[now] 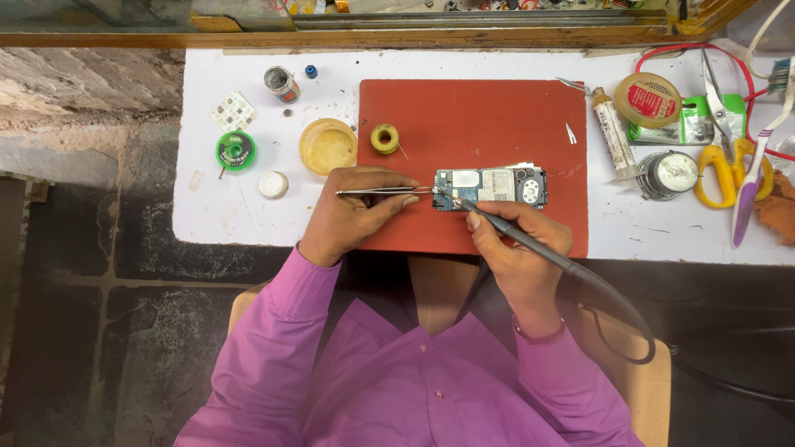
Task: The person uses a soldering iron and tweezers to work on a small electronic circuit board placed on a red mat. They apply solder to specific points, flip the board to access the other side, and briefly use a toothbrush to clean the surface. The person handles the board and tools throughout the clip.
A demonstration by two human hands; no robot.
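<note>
Left hand has its grip closed on thin metal tweezers, tips at the 9 o'clock end of a small blue circuit board lying near center of the red mat on the white table. Right hand at approx. 5 o'clock of the board, grip wrapped round a grey corded soldering iron, tip on the same board end w/ the tweezers; actual contact prob. but too small to tell. Solder spool and round yellow tin sit at 10 o'clock of the board, scissors far out at 3 o'clock.
</note>
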